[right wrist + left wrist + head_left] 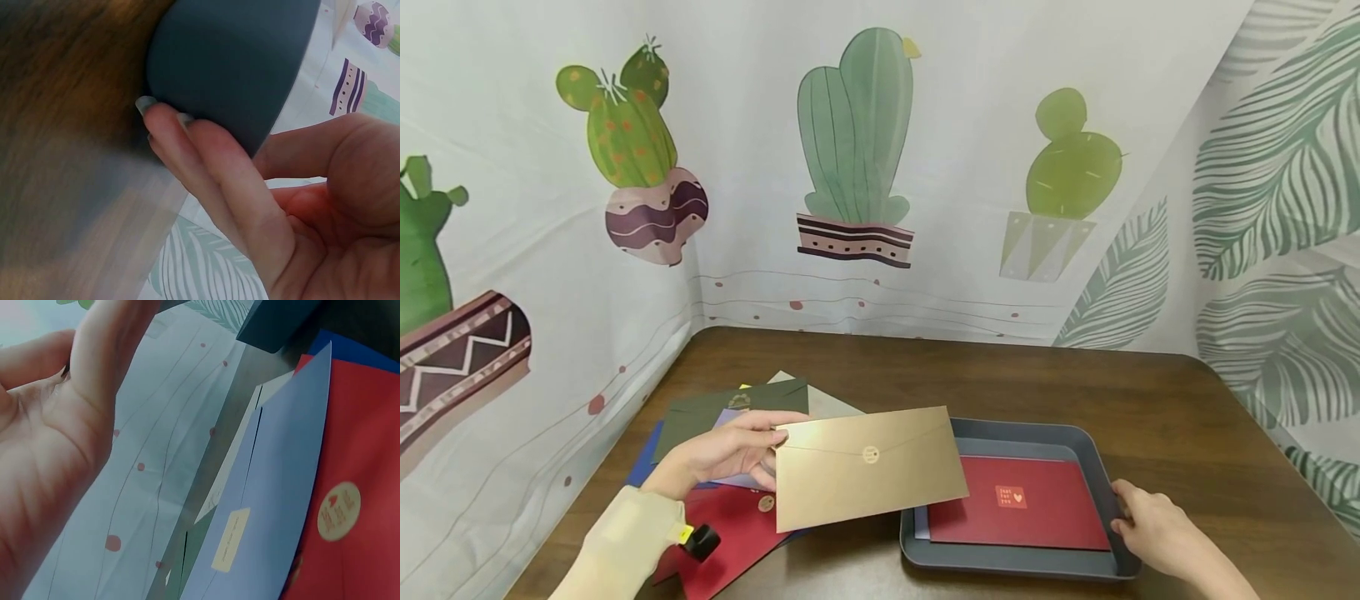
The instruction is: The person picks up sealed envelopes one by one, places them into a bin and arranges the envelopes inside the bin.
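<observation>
My left hand point(737, 450) pinches a gold envelope point(872, 471) by its left end, thumb on the front. The envelope is held up, slightly tilted, with a round seal facing me; its right end overlaps the dark grey tray point(1022, 560). A red envelope point(1048, 504) with a small square sticker lies in that tray, partly over a pale one. At the tray's right side, my right hand point(1161, 529) grips the rim. The right wrist view shows fingers point(219, 156) against the tray's outer wall point(231, 56), with the thumb at the rim.
Beneath and beside my left hand lies a loose pile: a dark green envelope point(700, 417), a lavender envelope point(275, 469), a red envelope point(369, 456) with a round sticker, and blue and whitish pieces. A cactus-print cloth point(955, 167) hangs behind the brown table point(1000, 379).
</observation>
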Demonstrator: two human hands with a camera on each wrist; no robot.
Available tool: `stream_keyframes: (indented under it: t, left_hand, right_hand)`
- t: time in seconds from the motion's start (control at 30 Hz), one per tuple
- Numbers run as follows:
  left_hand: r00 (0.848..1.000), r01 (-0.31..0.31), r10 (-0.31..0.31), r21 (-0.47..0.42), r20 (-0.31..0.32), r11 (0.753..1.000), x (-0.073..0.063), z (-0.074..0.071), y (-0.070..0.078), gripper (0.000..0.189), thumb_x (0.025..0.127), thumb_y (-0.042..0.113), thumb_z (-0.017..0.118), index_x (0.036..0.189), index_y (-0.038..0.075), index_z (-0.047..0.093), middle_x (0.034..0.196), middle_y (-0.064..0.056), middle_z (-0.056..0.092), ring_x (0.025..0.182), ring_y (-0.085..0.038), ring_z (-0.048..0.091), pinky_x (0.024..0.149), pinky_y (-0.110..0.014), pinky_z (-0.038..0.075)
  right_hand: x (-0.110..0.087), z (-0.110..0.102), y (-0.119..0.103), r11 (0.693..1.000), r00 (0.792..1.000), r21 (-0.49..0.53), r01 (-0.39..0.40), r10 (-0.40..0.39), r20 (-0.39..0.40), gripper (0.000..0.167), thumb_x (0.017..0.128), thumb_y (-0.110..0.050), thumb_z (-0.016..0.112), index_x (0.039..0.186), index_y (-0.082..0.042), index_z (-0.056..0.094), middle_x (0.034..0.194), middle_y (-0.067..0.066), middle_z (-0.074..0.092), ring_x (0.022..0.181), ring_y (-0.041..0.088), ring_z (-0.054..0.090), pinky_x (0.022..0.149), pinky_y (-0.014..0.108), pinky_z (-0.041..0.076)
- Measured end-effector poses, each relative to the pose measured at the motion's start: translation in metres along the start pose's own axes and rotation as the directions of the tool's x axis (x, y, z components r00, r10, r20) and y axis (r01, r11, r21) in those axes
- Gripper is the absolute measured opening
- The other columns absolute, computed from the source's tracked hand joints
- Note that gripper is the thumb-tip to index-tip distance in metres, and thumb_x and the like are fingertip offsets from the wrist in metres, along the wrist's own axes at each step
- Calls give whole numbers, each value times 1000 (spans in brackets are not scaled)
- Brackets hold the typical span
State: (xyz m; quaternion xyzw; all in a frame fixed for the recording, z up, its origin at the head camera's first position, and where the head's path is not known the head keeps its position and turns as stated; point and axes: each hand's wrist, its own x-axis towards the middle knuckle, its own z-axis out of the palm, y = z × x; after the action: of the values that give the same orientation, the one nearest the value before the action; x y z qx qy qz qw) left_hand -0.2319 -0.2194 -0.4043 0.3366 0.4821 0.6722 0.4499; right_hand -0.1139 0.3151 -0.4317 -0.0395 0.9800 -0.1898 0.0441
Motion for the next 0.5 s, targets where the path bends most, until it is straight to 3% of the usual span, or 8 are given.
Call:
stream_keyframes:
  t: [0.07,0.27,0.5]
  left_hand:
    - [1000,-9,9,-4,6,1000,3,1,0,47,104,2,24,150,-4,18,138,-6,57,112,-26,66,89,-44,54]
    - [998,24,-20,76,-53,997,13,4,0,47,104,4,28,150,-3,22,133,-6,62,110,-26,67,89,-47,53]
    - [1000,-22,23,125,-13,992,24,6,-5,45,104,2,31,148,1,32,130,-8,64,106,-24,69,88,-45,54]
  right_hand:
    - [0,0,0,1000,1000,-1,-2,2,1,36,80,0,69,111,10,55,84,10,70,78,22,66,61,36,52]
    - [0,1,0,1000,1000,1,-4,4,3,37,80,-1,69,112,10,55,85,10,70,79,23,67,61,37,53]
    - [0,0,0,1000,1000,-5,-4,4,5,36,80,-1,69,112,10,55,84,8,69,77,21,65,61,36,52]
